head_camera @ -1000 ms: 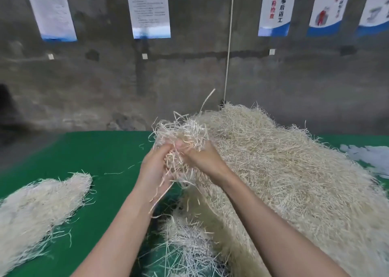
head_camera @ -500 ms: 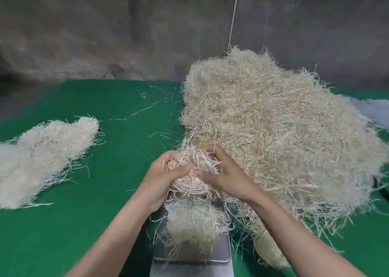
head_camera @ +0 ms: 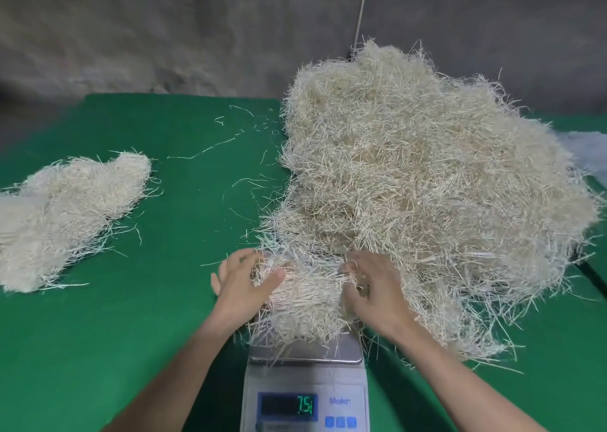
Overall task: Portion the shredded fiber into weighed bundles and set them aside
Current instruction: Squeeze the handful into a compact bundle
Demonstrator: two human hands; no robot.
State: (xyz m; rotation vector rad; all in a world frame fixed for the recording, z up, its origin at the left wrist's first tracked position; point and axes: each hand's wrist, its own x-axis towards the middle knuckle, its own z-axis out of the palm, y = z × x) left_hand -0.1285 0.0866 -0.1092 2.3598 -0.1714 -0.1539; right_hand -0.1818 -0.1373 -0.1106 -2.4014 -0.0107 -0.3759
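Cupping a loose portion of shredded fiber (head_camera: 308,300) on the pan of a digital scale (head_camera: 305,356), which stands on the green surface (head_camera: 164,300) touching the front edge of the large fiber heap (head_camera: 427,185). The material looks very light, springy and loosely tangled, so it is likely to shed strands. It is best gathered from both sides and underneath, and compressed gently rather than pinched at the top. The left hand (head_camera: 244,280) is open, with fingers nearly straight and spread against the portion's left flank and the thumb over its top. The right hand (head_camera: 374,287) meets the right flank with its fingers bent and the tips buried among strands, so whether it grips any cannot be told. Both forearms reach forward, converging over the scale. Finished bundles (head_camera: 65,214) lie well apart at far left.
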